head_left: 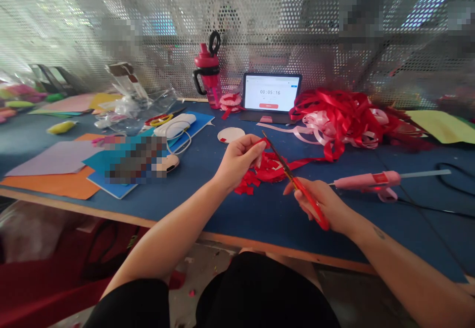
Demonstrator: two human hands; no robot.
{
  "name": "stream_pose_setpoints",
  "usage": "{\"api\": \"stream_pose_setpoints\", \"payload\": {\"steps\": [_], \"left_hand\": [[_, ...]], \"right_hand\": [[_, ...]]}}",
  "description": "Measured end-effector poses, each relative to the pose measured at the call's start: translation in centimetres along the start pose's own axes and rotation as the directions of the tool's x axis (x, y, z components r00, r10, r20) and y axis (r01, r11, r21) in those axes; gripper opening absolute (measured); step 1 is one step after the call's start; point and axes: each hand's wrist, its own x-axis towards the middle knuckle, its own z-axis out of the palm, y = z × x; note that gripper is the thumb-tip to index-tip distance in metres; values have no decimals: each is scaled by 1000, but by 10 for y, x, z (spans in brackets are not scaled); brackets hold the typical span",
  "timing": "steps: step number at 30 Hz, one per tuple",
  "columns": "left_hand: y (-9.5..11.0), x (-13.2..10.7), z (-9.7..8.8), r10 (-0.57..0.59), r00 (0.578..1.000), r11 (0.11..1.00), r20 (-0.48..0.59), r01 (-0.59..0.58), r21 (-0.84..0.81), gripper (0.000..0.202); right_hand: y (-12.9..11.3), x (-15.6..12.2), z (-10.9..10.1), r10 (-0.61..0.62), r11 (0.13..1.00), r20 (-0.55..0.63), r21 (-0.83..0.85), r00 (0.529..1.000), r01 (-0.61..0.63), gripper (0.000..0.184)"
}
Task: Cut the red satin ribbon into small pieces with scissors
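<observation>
My left hand [243, 156] pinches the end of a red ribbon [264, 142] between thumb and fingers. In my right hand [315, 199] is a pair of scissors [311, 204] with red handles, its dark blades pointing up and left, close beside the pinched ribbon. Whether the blades touch the ribbon I cannot tell. Below the left hand lie short cut red ribbon pieces [248, 183] on the blue table. A red strip [309, 163] runs from there to a large heap of red ribbon [341, 115]. A white disc [230, 134] with a small red piece on it lies behind the left hand.
A pink glue gun [367, 180] with its cord lies at right. At the back stand a tablet [272, 93] showing a timer and a pink bottle [208, 73]. Coloured sheets [55, 159], a white power bank [175, 125] and plastic wrapping [128, 105] lie at left.
</observation>
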Motion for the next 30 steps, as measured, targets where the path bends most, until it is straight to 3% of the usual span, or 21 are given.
{"api": "stream_pose_setpoints", "payload": {"steps": [9, 16, 22, 30], "left_hand": [[0, 1, 1, 30, 999, 999, -41, -31, -25, 19], [-1, 4, 0, -33, 991, 994, -131, 18, -112, 28], [5, 2, 0, -95, 993, 961, -72, 73, -265, 17], [6, 2, 0, -34, 992, 991, -118, 19, -132, 7]], "right_hand": [[2, -2, -2, -56, 994, -50, -99, 997, 51, 72], [1, 0, -1, -16, 994, -46, -113, 999, 10, 72], [0, -1, -2, -28, 993, -46, -117, 999, 22, 66], [-8, -1, -5, -18, 983, -17, -185, 1000, 15, 49]]}}
